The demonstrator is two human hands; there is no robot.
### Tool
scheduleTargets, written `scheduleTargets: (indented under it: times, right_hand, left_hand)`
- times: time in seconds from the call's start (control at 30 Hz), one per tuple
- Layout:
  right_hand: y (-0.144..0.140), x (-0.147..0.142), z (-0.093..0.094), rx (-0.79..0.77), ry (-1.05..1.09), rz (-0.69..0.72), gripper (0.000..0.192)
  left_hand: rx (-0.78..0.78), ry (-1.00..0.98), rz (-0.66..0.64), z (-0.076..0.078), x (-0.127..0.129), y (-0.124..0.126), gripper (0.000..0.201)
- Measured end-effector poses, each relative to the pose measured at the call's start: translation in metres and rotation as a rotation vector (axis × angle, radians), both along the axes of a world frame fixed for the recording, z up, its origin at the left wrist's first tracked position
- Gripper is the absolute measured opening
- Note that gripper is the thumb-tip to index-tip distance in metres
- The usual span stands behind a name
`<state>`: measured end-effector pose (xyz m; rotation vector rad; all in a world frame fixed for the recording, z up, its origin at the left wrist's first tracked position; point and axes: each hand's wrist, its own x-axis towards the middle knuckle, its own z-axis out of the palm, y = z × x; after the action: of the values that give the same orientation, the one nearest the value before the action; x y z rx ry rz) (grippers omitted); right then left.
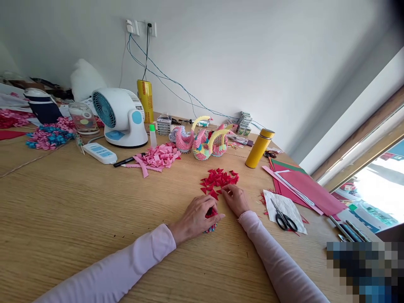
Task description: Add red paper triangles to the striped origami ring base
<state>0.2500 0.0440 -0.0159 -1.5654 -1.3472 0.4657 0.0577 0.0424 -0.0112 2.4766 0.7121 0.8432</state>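
My left hand [198, 214] curls over a small round folded-paper piece [211, 227], red inside with blue and pink at its lower edge. Most of that piece is hidden under my fingers. Just beyond, red folded-paper triangles [219, 178] lie in a loose pile on the wooden table [145, 210]. At the pile's near right edge, my right hand [235, 199] has its thumb and forefinger pinched together on a red paper triangle, which the fingertips partly cover.
Finished paper swans [202, 145] stand behind the pile, beside pink paper strips [160, 157]. A yellow bottle [259, 149] rises at the right. Black-handled scissors [284, 219] rest on white paper; red sheets [311, 189] lie beyond. A white fan [121, 115] stands back left.
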Motion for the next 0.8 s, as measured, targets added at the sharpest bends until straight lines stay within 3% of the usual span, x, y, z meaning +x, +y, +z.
scheduleTargets:
  times: [0.2,0.37,0.63,0.8]
  right_hand:
    - [-0.034,-0.009,0.009,-0.114,0.296,0.016,0.042]
    - [-0.062,-0.019,0.009,-0.204,0.767,0.089,0.041]
    - [-0.07,-0.028,0.008,-0.17,0.605,0.206,0.035]
    - [-0.071,-0.039,0.004,-0.143,0.9,0.113,0.04]
  left_hand:
    - [-0.045,-0.042,0.061,-0.001,0.008,0.0,0.002]
    - [-0.1,-0.097,0.053,0.0,0.007,0.0,0.01]
    - [-0.077,-0.098,0.015,0.0,0.006,0.0,0.012]
    - [-0.092,-0.118,0.023,0.0,0.007,0.0,0.007]
